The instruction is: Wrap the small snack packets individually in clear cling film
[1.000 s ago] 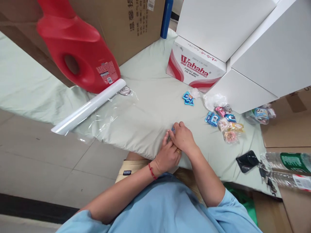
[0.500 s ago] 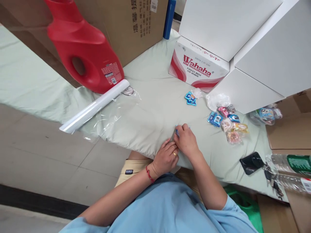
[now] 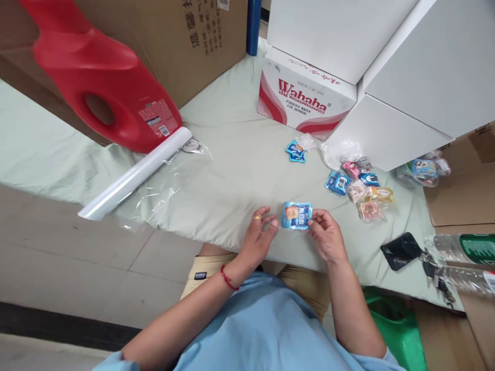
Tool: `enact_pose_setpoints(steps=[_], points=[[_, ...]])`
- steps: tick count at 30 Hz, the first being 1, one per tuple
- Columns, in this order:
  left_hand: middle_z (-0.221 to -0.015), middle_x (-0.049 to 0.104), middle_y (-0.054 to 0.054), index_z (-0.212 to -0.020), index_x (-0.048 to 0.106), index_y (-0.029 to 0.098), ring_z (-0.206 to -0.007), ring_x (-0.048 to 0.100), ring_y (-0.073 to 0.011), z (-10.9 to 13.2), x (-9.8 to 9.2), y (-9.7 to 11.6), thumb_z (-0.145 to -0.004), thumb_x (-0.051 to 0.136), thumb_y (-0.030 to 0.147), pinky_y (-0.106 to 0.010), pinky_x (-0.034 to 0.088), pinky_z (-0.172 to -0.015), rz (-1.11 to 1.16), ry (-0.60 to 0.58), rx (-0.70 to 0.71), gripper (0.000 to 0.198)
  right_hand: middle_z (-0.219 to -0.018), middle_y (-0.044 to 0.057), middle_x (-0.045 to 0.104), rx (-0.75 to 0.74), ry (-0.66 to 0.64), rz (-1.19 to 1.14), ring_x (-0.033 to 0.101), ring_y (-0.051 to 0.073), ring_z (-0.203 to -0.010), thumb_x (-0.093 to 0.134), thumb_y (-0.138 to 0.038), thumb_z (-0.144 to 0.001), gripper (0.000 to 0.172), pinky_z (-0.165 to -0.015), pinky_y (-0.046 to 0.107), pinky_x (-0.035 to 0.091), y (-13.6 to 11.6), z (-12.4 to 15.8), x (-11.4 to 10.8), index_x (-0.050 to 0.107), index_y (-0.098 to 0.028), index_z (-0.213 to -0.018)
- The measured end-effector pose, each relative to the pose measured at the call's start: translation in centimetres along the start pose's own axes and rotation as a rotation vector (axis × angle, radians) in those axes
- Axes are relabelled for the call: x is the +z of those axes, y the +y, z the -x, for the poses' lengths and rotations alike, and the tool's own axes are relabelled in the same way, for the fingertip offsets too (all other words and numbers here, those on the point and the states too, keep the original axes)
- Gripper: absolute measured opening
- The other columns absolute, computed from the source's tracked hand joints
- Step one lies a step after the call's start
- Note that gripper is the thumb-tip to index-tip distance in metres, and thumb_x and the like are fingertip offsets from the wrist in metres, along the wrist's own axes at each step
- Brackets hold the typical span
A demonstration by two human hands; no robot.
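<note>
A small blue snack packet (image 3: 297, 215) with a picture of food on its front is pinched at its right edge by my right hand (image 3: 327, 234). Its printed face is turned up towards me, just above the cloth. My left hand (image 3: 260, 234) is to the left of the packet, fingers apart and holding nothing; a small gap separates it from the packet. Farther back on the cloth, a little stack of similar blue packets (image 3: 296, 151) lies beside a crumpled piece of clear plastic (image 3: 306, 141).
Assorted wrapped snacks (image 3: 356, 189) lie to the right, before white boxes (image 3: 406, 123) and a Wahaha carton (image 3: 305, 98). A red jug (image 3: 127, 103) and a plastic film roll (image 3: 135, 175) occupy the left. A black phone-like object (image 3: 401, 251), keys and bottles (image 3: 452, 248) are at right.
My hands have moved apart, and the blue packet, mostly covered before, now shows its face in my right hand. My left hand has opened. The whole view has shifted slightly.
</note>
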State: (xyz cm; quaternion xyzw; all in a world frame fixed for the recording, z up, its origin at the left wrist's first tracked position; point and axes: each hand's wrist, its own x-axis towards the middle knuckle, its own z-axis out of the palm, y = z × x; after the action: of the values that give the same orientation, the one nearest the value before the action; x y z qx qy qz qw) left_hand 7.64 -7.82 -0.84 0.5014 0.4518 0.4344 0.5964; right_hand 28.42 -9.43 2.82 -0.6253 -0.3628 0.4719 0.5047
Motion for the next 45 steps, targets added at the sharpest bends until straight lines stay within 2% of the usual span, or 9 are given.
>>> enact_pose_setpoints(steps=[3,10,18,24,29,34,37,41,45], points=[[-0.139,0.065,-0.017,-0.136,0.048,0.021,-0.118,0.071,-0.0260,-1.0,1.0,-0.3,-0.096,0.066,0.036,-0.041,0.066,-0.091,0.097,-0.118,-0.103,0.046,-0.085,-0.002,0.062,0.003,-0.093,-0.047,0.055,0.014,-0.070,0.080,-0.046,-0.080,0.034,-0.067,0.027,0.051,1.0,1.0,0.5,0.062,-0.024,-0.099],[-0.118,0.073,-0.008,-0.127,0.054,0.023,-0.101,0.075,-0.0210,-1.6,2.5,-0.6,-0.087,0.070,0.022,-0.037,0.064,-0.087,-0.080,-0.130,-0.068,0.043,-0.093,0.003,0.072,-0.025,-0.098,0.035,0.067,0.020,-0.085,0.080,-0.055,-0.081,0.040,-0.080,0.035,0.058,1.6,1.3,-0.1,0.063,-0.025,-0.101],[-0.114,0.071,-0.008,-0.102,0.068,0.021,-0.101,0.072,-0.0204,-2.8,-1.2,1.2,-0.096,0.056,0.028,-0.034,0.063,-0.078,-0.473,0.026,0.206,0.015,-0.091,0.002,0.069,-0.046,0.503,-0.014,0.068,0.021,-0.083,0.088,-0.047,-0.059,0.058,-0.068,0.036,0.062,2.6,-3.8,-11.0,0.055,-0.025,-0.102],[-0.118,0.069,-0.009,-0.099,0.070,0.020,-0.095,0.071,-0.0203,-3.3,-6.0,1.5,-0.099,0.052,0.031,-0.035,0.061,-0.081,-0.755,0.115,0.295,0.021,-0.090,-0.003,0.062,-0.047,0.607,0.119,0.063,0.019,-0.077,0.080,-0.037,-0.057,0.073,-0.065,0.038,0.063,3.5,-7.6,-16.0,0.048,-0.028,-0.123],[-0.119,0.069,-0.011,-0.098,0.070,0.020,-0.101,0.070,-0.0239,-3.1,-7.1,0.3,-0.100,0.051,0.029,-0.039,0.060,-0.087,-0.870,0.144,0.365,0.021,-0.075,-0.001,0.062,-0.003,0.635,0.308,0.065,0.023,-0.070,0.071,-0.039,-0.067,0.053,-0.067,0.041,0.062,3.0,-9.1,-16.6,0.057,-0.022,-0.115],[-0.117,0.070,-0.012,-0.097,0.070,0.020,-0.110,0.068,-0.0267,-3.0,-6.7,-0.7,-0.100,0.050,0.025,-0.043,0.059,-0.097,-0.932,0.134,0.446,0.022,-0.077,0.008,0.072,0.019,0.554,0.986,0.068,0.027,-0.074,0.066,-0.043,-0.081,0.025,-0.072,0.041,0.055,0.7,-8.0,-17.4,0.075,-0.024,-0.095],[-0.116,0.071,-0.012,-0.098,0.071,0.020,-0.110,0.068,-0.0269,-2.9,-6.6,-0.7,-0.100,0.050,0.022,-0.043,0.060,-0.096,-0.933,0.137,0.456,0.021,-0.083,0.014,0.075,-0.019,0.581,1.347,0.068,0.029,-0.078,0.063,-0.043,-0.086,0.026,-0.074,0.041,0.049,-1.5,-7.4,-17.2,0.080,-0.024,-0.087],[-0.116,0.071,-0.012,-0.099,0.071,0.020,-0.111,0.068,-0.0268,-2.8,-6.7,-0.8,-0.099,0.050,0.020,-0.044,0.060,-0.096,-0.908,0.136,0.463,0.021,-0.086,0.013,0.077,-0.140,0.570,1.339,0.068,0.029,-0.081,0.058,-0.044,-0.092,0.033,-0.074,0.037,0.046,-4.7,-9.3,-15.4,0.081,-0.021,-0.093],[-0.116,0.071,-0.012,-0.099,0.070,0.019,-0.110,0.067,-0.0268,-2.8,-6.7,-0.9,-0.099,0.051,0.018,-0.043,0.060,-0.096,-0.911,0.138,0.492,0.019,-0.090,0.012,0.077,-0.254,0.448,1.233,0.067,0.027,-0.085,0.058,-0.035,-0.091,0.028,-0.081,0.036,0.047,-6.8,-14.7,-12.2,0.079,-0.018,-0.098]])
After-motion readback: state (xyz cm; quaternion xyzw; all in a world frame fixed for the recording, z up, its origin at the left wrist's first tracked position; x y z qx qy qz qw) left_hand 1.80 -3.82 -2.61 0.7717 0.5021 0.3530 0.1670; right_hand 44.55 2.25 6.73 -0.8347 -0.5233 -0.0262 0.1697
